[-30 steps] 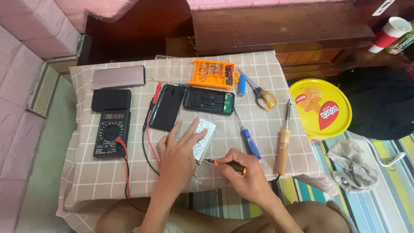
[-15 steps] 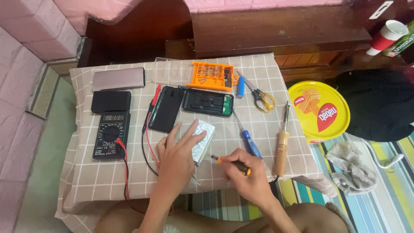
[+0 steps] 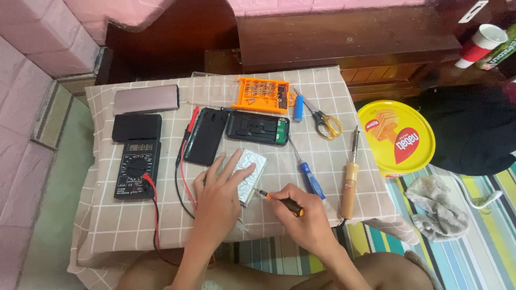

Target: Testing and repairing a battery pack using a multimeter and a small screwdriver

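Silver battery pack [image 3: 251, 169] is lying near the front middle of the checked tablecloth [image 3: 107, 225], just below the two black casing halves.

Head view, hands:
- Left hand [image 3: 220, 196] is pressing flat on the pack, fingers [image 3: 228, 161] spread across its left part. Judged: it is pinning the pack so it does not slide under the tool.
- Right hand [image 3: 303, 220] is pinching a small orange-and-black screwdriver [image 3: 279, 201] between thumb and fingers, held low and nearly level, tip meeting the pack's lower right edge. Judged: the shallow angle suits prying or working at a seam or corner; the exact contact point is too small to tell.

Head view, surroundings:
- Black casing halves [image 3: 236, 131] are lying open side by side above the pack, within reach.
- Multimeter [image 3: 134, 169] is sitting to the left, its red and black leads [image 3: 180, 161] trailing toward the left hand.
- Orange bit holder [image 3: 262, 95], scissors [image 3: 322, 121], blue screwdriver [image 3: 309, 177] and wooden-handled soldering iron [image 3: 350, 180] are laid out to the right, near the tool hand.
- Yellow round tin [image 3: 396, 138] is resting off the cloth, at right.
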